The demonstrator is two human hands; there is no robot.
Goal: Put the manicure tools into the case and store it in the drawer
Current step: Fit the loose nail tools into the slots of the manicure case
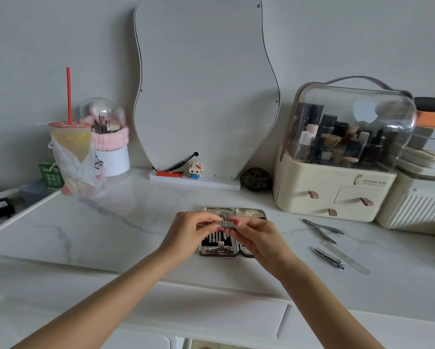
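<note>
An open metal manicure case [251,212] lies flat on the marble tabletop, with several tools strapped in its left half. Just above the case, my left hand [188,233] and my right hand [259,236] both pinch a small silver nail clipper [226,224], one at each end. To the right on the table lie cuticle nippers [321,229], another nail clipper [328,258] and a glass nail file [346,258]. A white drawer front [211,316] shows below the table edge.
A wavy mirror [206,84] leans on the wall behind the case. A cream cosmetics organizer [337,195] with small drawers stands at the right. At the left stand a drink cup with a red straw [70,142] and a brush holder [110,147].
</note>
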